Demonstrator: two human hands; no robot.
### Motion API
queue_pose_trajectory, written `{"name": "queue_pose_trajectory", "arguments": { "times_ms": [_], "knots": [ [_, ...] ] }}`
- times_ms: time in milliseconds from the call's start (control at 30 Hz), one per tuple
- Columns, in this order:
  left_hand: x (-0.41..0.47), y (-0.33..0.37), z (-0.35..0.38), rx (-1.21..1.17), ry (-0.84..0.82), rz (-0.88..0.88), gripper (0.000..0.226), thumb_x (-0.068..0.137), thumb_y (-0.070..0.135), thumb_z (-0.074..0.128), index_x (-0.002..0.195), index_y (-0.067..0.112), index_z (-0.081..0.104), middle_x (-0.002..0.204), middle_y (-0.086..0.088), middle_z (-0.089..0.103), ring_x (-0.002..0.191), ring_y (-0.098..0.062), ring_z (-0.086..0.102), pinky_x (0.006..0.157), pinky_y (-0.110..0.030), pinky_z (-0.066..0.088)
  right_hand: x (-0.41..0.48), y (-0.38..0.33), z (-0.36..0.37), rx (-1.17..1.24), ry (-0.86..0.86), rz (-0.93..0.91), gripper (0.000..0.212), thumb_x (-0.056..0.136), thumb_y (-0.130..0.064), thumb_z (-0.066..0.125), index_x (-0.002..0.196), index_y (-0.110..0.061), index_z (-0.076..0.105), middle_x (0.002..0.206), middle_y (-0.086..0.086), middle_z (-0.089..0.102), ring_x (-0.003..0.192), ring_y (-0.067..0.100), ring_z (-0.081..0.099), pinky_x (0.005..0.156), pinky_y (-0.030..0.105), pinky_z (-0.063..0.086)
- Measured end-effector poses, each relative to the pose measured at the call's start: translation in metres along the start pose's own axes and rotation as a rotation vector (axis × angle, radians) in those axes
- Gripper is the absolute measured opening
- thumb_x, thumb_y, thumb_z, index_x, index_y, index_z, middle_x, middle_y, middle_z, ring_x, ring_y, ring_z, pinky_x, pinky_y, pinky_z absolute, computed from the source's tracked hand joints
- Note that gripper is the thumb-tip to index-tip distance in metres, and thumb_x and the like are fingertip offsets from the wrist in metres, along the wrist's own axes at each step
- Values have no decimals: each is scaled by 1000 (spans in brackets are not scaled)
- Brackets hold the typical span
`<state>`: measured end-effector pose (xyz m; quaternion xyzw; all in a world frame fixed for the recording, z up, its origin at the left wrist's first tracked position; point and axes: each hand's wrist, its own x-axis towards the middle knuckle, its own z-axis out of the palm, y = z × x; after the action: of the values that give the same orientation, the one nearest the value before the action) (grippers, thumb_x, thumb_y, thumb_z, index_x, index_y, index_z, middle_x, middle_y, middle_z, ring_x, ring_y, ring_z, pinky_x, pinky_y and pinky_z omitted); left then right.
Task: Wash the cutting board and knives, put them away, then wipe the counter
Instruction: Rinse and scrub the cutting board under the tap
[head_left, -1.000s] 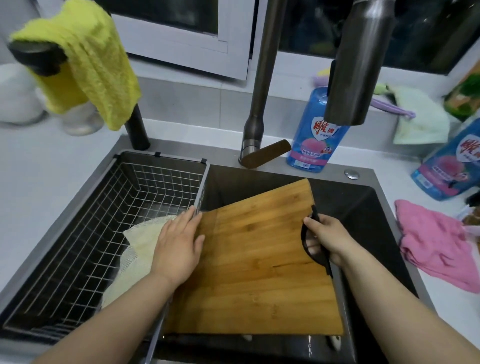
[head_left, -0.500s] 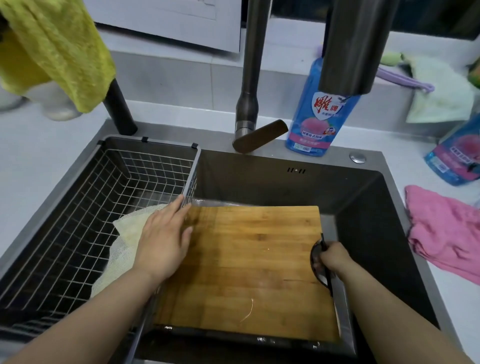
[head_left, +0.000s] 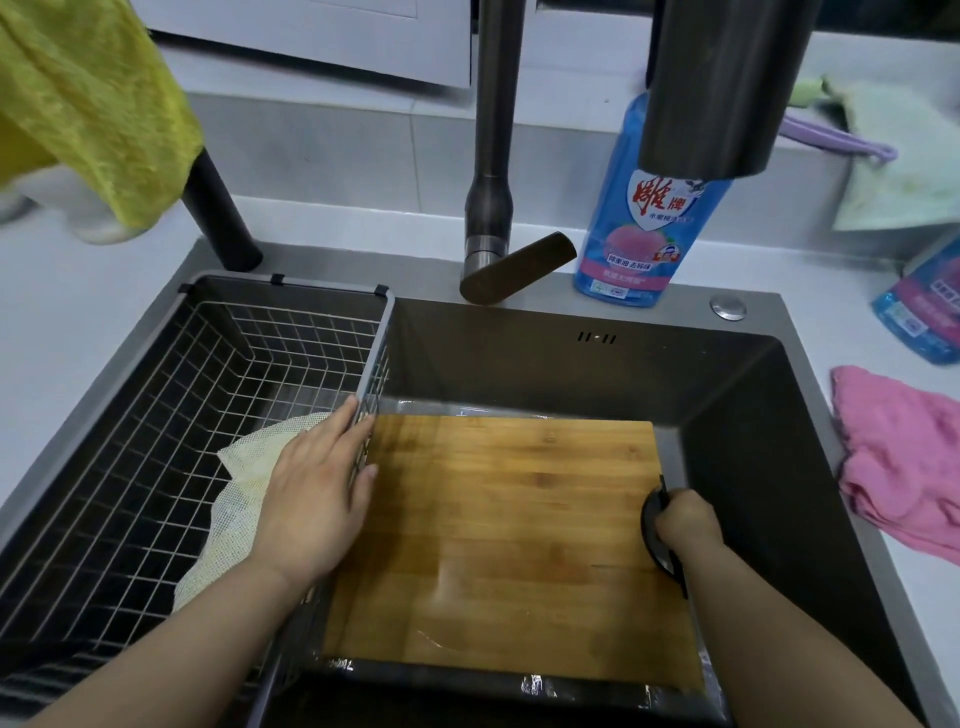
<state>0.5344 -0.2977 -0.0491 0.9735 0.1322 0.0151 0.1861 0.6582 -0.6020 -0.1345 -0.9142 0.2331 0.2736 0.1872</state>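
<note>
1. Right hand, at the lower right of the frame, is curled round the black handle on the right edge of the cutting board.
2. Left hand, fingers straight and relaxed, lies flat over the board's left edge and the rim of the wire basket.
3. Cutting board lies flat, low in the sink, at the centre of the frame.
4. Pale mesh cloth sits in the basket beneath the left hand.
5. Tap rises behind the sink at upper centre, with a blue detergent bottle just to its right.
6. Pink cloth lies on the bench at the right edge; a yellow cloth hangs at upper left.
</note>
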Motion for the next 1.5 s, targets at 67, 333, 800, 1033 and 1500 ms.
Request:
{"name": "queue_pose_trajectory", "arguments": {
  "times_ms": [67, 333, 800, 1033, 1500],
  "knots": [
    [0, 0, 0, -2, 4, 1, 56, 82, 33, 36, 130, 8, 48, 145, -8, 36, 131, -28, 39, 107, -36, 20, 1, 3, 1, -29, 0, 29, 30, 98, -14, 36, 111, 4, 56, 93, 19, 58, 80, 30, 51, 65, 31, 39],
    [1, 0, 1, -11, 7, -4, 56, 82, 33, 36, 131, 10, 48, 146, -7, 36, 131, -27, 39, 108, -37, 23, 5, 11, 2, -211, -49, 50, 24, 96, -8, 40, 110, 0, 57, 74, 9, 46, 81, 27, 50, 66, 30, 41],
    [-2, 3, -2, 0, 13, 13, 43, 92, 22, 47, 133, 10, 44, 148, -6, 32, 134, -25, 35, 112, -38, 22, -66, -62, -59, 343, 174, -505, 43, 91, -11, 53, 133, -10, 46, 130, 11, 54, 118, 23, 52, 95, 31, 42],
    [-11, 8, -9, 59, -27, 52, 51, 92, 21, 48, 140, 11, 33, 152, -6, 23, 137, -23, 30, 113, -36, 20, -122, -150, -104, 440, 262, -859, 50, 92, -15, 53, 139, -16, 36, 136, 5, 46, 122, 18, 48, 99, 30, 43],
    [-25, 6, -7, 28, -53, -9, 61, 96, 27, 36, 146, 14, 5, 156, 1, 3, 143, -12, 10, 115, -25, 1, -117, -177, -115, 117, 341, -923, 28, 93, -23, 52, 114, -7, 61, 108, 12, 65, 98, 22, 58, 76, 23, 41]
  ]
}}
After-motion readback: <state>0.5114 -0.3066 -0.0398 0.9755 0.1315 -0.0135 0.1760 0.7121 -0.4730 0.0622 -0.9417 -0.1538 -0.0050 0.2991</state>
